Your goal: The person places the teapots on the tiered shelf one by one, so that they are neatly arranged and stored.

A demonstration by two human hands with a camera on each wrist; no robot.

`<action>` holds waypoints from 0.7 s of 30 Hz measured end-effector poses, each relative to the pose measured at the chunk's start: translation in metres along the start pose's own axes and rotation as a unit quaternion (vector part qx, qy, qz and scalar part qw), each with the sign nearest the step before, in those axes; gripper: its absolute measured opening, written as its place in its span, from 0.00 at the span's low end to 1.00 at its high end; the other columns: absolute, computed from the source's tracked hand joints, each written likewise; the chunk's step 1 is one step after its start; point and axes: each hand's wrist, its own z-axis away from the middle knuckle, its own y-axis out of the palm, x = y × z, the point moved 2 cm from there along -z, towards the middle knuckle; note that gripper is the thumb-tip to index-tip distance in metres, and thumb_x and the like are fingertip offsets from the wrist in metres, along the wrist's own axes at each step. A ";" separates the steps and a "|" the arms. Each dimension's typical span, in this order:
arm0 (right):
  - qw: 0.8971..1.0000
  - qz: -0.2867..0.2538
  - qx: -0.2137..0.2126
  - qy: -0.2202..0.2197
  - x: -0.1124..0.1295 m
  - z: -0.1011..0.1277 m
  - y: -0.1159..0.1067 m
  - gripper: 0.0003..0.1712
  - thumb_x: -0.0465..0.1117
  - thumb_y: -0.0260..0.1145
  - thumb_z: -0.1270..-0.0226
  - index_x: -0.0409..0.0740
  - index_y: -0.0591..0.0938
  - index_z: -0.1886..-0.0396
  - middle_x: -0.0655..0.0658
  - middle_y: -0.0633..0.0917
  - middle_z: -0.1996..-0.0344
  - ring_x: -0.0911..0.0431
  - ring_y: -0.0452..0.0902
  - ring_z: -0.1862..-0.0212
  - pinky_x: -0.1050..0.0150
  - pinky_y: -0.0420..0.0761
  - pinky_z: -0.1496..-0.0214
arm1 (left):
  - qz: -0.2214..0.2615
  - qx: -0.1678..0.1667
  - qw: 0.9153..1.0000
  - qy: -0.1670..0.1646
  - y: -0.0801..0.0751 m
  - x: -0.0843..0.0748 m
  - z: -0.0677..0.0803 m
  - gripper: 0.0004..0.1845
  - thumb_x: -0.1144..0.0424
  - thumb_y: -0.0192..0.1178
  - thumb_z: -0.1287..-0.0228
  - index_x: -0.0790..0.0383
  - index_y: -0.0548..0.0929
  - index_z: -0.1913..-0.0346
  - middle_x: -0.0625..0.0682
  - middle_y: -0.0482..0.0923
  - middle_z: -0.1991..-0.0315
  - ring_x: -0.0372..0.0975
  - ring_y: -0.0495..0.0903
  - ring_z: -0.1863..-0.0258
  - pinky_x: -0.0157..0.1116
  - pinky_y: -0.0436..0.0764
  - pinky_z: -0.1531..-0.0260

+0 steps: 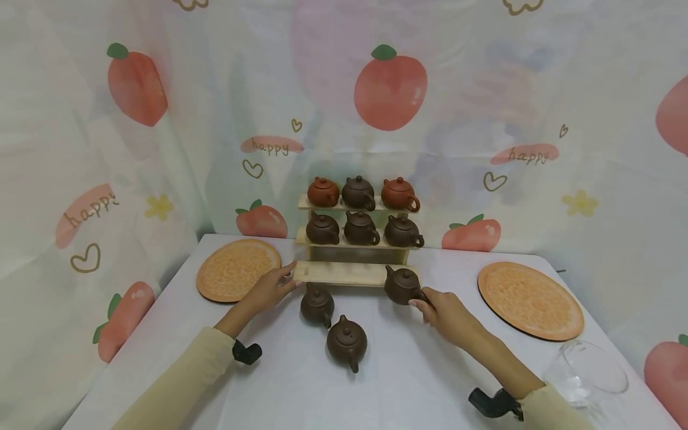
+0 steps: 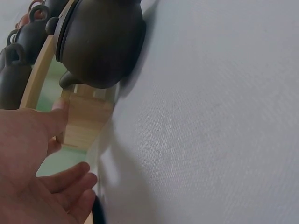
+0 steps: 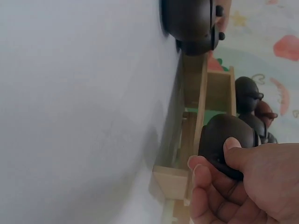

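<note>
The dark brown teapot [image 1: 402, 285] sits at the right end of the lowest wooden shelf [image 1: 344, 273], handle pointing right toward the right hand [image 1: 443, 310], which pinches that handle. The left hand [image 1: 269, 289], fingers extended, touches the shelf's left end. Two more teapots [image 1: 317, 304] stand on the white table [image 1: 408, 370] between the hands.

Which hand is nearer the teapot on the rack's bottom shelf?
Right. The right hand grips that teapot by its handle; the left hand touches the shelf's far left end.

Nine teapots [image 1: 347, 341], two round mats [image 1: 238, 270], one glass [image 1: 586, 375]
</note>
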 end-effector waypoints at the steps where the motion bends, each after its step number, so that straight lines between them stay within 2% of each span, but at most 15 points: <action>1: 1.000 0.001 -0.002 -0.001 -0.001 -0.002 -0.001 0.12 0.43 0.63 0.18 0.40 0.79 0.63 0.53 0.79 0.80 0.61 0.70 0.75 0.67 0.72 0.72 | -0.001 0.001 1.000 -0.001 0.000 0.000 0.000 0.35 0.54 0.60 0.19 0.62 0.63 0.18 0.70 0.71 0.27 0.60 0.76 0.31 0.59 0.75 0.33; 11: 1.000 0.019 -0.009 0.019 -0.012 -0.023 -0.006 0.12 0.43 0.63 0.19 0.40 0.78 0.64 0.50 0.80 0.79 0.58 0.70 0.75 0.67 0.70 0.73 | -0.003 0.003 1.000 -0.003 0.000 0.002 -0.001 0.35 0.53 0.60 0.19 0.61 0.63 0.18 0.69 0.71 0.27 0.60 0.76 0.31 0.59 0.76 0.34; 21: 0.999 0.023 0.004 0.035 -0.015 -0.033 -0.011 0.14 0.44 0.62 0.18 0.38 0.78 0.63 0.49 0.80 0.79 0.58 0.71 0.75 0.65 0.71 0.73 | 0.010 0.001 1.000 -0.012 0.001 0.002 0.000 0.35 0.53 0.60 0.19 0.60 0.62 0.18 0.68 0.70 0.25 0.60 0.75 0.29 0.59 0.76 0.33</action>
